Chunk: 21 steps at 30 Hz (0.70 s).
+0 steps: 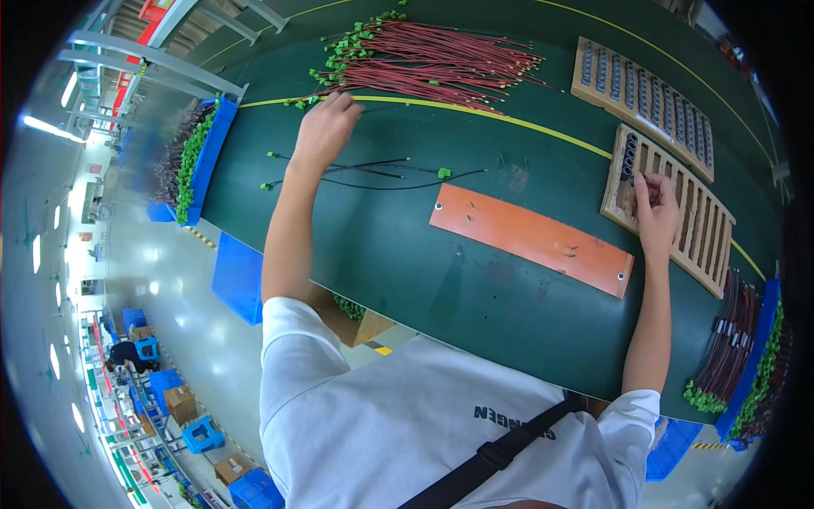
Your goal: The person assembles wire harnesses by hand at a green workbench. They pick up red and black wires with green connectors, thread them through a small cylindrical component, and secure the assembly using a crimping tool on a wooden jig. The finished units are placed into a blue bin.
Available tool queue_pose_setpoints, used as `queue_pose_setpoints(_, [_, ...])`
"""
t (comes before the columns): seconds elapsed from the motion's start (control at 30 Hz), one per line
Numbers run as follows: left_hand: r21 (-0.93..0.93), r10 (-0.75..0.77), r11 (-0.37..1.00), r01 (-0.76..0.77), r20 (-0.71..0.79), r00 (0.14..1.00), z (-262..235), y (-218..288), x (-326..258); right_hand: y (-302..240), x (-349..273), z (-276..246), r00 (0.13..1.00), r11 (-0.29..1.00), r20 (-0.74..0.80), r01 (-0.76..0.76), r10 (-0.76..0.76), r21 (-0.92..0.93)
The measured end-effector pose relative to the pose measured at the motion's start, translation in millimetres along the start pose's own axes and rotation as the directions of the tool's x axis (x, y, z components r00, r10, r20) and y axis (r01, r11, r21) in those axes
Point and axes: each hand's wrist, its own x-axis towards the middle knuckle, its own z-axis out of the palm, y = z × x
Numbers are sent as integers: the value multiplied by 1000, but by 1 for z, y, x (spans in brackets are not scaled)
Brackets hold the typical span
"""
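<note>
My left hand [329, 129] is curled closed at the green connector ends [337, 64] of a pile of red cables [449, 55]. Whatever its fingers may hold is hidden. On the right, the fingers of my right hand [658, 212] pinch together over a slotted wooden rack [727, 242]; what lies between them is too small to tell. Small dark ring-shaped parts [628, 154] fill part of the rack's leftmost slot, beside my fingertips. Several black cables [365, 170] with green connectors lie loose between my hands, apart from both.
An orange plate [534, 240] lies mid-table, screwed at both ends. Behind the rack sits a wooden tray [583, 76] with rows of metallic parts. Blue bins of cables flank the table, left [219, 140] and right [748, 373]. A cardboard box [373, 327] stands below the near edge.
</note>
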Motion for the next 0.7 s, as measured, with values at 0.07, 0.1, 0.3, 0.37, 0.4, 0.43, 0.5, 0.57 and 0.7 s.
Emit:
queue_pose_setpoints(0.07, [42,19,999,-20,13,1000,14,-3,22,-8,-1,2,1000,999,6,20,-20,-37])
queue_pose_setpoints(0.1, [57,52,997,-54,32,998,20,-1,32,-12,-2,3,1000,998,5,30,-30,-56])
queue_pose_setpoints(0.3, [-76,38,996,-36,25,999,66,0,97,-18,-3,5,999,999,34,31,-30,-38])
queue_pose_setpoints(0.37, [-110,10,994,-3,63,998,80,-6,115,-19,-2,5,999,998,39,33,-31,-49])
queue_pose_setpoints(0.4, [-117,5,993,2,60,998,86,-8,117,-21,-2,5,999,998,32,40,-38,-45])
queue_pose_setpoints(0.43, [-128,9,992,-1,56,998,89,-7,123,-22,-3,3,999,997,26,41,-39,-59])
queue_pose_setpoints(0.5, [-157,-24,987,20,-27,999,94,-5,131,-21,-3,0,999,997,25,36,-34,-69])
queue_pose_setpoints(0.57, [-152,-44,988,41,-14,999,99,-2,138,-18,-3,0,999,993,22,46,-44,-110])
queue_pose_setpoints(0.7, [-109,-65,992,70,49,997,114,-1,144,-22,-3,0,998,989,47,50,-44,-140])
